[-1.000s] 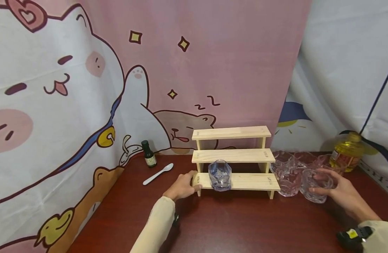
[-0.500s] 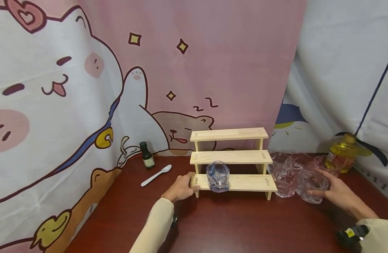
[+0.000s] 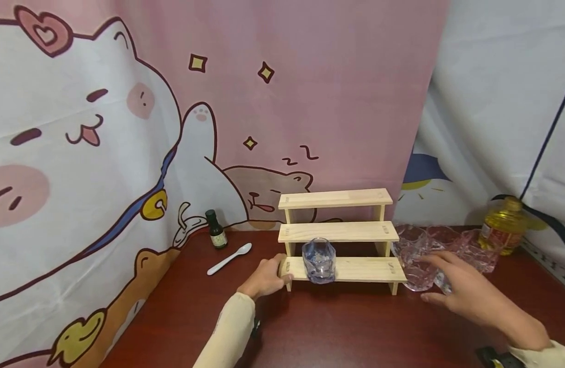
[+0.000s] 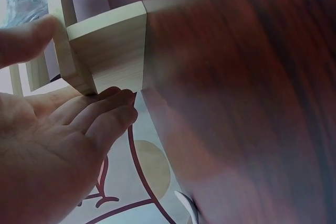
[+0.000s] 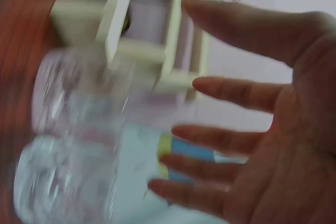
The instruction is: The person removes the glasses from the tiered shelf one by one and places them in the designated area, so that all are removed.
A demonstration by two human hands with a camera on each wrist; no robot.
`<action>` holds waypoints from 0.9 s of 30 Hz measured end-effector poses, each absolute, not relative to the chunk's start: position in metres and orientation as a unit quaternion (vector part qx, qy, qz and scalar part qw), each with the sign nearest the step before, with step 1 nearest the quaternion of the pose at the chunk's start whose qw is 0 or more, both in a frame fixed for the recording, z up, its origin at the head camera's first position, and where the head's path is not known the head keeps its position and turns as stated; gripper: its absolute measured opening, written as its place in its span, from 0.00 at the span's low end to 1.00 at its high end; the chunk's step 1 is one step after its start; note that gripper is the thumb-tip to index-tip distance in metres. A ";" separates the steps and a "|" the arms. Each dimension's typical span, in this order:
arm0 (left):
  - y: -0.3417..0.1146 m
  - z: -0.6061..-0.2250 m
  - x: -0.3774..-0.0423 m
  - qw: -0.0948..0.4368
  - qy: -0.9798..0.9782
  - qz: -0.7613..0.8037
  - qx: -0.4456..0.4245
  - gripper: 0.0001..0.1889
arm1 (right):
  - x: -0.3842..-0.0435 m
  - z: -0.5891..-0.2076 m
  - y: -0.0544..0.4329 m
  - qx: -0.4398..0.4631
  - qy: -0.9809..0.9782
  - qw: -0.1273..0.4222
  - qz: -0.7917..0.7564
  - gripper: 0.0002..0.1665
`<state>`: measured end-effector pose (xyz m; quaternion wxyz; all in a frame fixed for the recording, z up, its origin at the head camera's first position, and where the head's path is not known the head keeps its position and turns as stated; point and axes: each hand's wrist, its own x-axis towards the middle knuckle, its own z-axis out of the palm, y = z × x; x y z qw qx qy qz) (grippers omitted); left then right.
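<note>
A three-tier wooden display rack [image 3: 339,231] stands on the table, and a bluish faceted glass [image 3: 319,261] sits upright toward the left of its lowest shelf. My left hand [image 3: 266,277] grips the left end of that shelf, with the thumb at the front edge; in the left wrist view the fingers [image 4: 107,111] lie along the outer end of the wood. To the right of the rack, my right hand [image 3: 471,291] spreads its fingers and holds nothing. It is in front of a cluster of clear and pinkish glasses [image 3: 419,276], partly hiding one clear glass. The right wrist view is blurred.
A yellow oil bottle [image 3: 504,227] stands at the back right behind the glasses. On the left are a small dark green bottle [image 3: 216,232] and a white spoon [image 3: 229,259]. A cartoon-printed curtain [image 3: 356,102] hangs behind the table.
My right hand has let go of the clear glass, leaving it among the others, and has moved left toward the rack. My left hand stays on the shelf end.
</note>
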<state>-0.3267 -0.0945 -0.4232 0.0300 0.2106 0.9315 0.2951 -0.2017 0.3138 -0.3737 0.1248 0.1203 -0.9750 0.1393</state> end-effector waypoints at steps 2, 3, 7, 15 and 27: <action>-0.095 -0.423 -0.327 0.030 0.931 0.297 0.209 0.30 | -0.199 -0.371 0.296 0.163 -0.961 0.120 0.186 0.44; -0.095 -0.423 -0.327 0.031 0.931 0.297 0.208 0.30 | -0.199 -0.370 0.288 0.181 -0.954 0.116 0.208 0.43; -0.096 -0.422 -0.327 0.030 0.931 0.301 0.207 0.30 | -0.207 -0.368 0.260 0.240 -0.916 0.072 0.313 0.38; -0.095 -0.423 -0.330 0.022 0.933 0.287 0.215 0.30 | -0.241 -0.387 0.225 0.280 -0.837 0.016 0.470 0.26; -0.097 -0.423 -0.330 0.016 0.935 0.274 0.224 0.30 | -0.271 -0.404 0.179 0.208 -0.865 0.091 0.447 0.44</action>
